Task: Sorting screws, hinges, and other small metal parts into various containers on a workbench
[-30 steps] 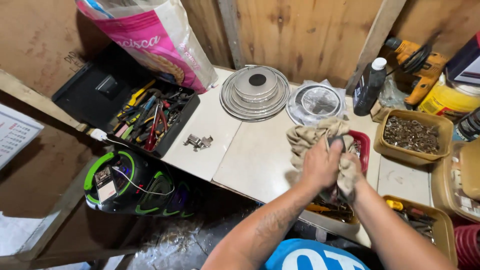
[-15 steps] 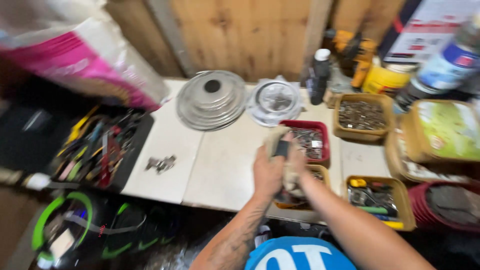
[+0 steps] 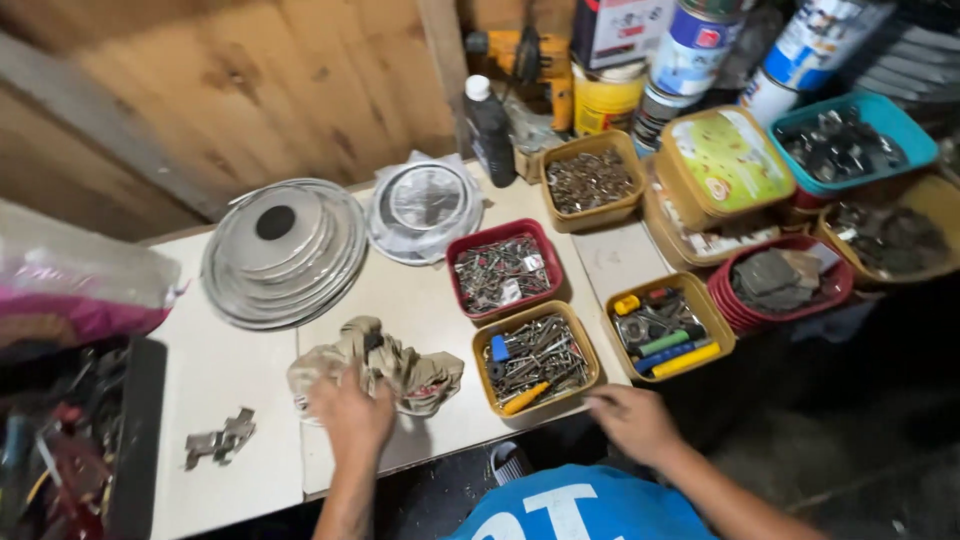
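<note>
Two hands that were bunched together in the rag a second ago are now apart. The left hand (image 3: 352, 412) alone presses down on the crumpled beige rag (image 3: 385, 368), fingers curled over its near-left edge, so the grip looks like a loose clutch on cloth rather than a tight fist. The right hand (image 3: 630, 420) has let go and lies palm down, fingers spread and holding nothing, on the bench edge just right of the rag.

The rag itself has come down from in front of the red tray (image 3: 502, 270) of small metal parts and now lies flat on the white bench top (image 3: 240, 370), a little in front and to the left of that tray. Touching the rag's right side is the yellow tray (image 3: 537, 358) of screws and bits. Behind the rag sit the stack of round metal lids (image 3: 283, 250). Left of the rag lies a small metal bracket (image 3: 220, 438).

With one hand off the cloth and the cloth resting on the bench, my judgement is that the two-handed rubbing is over and the rag is being set down or pressed onto the surface.
</note>
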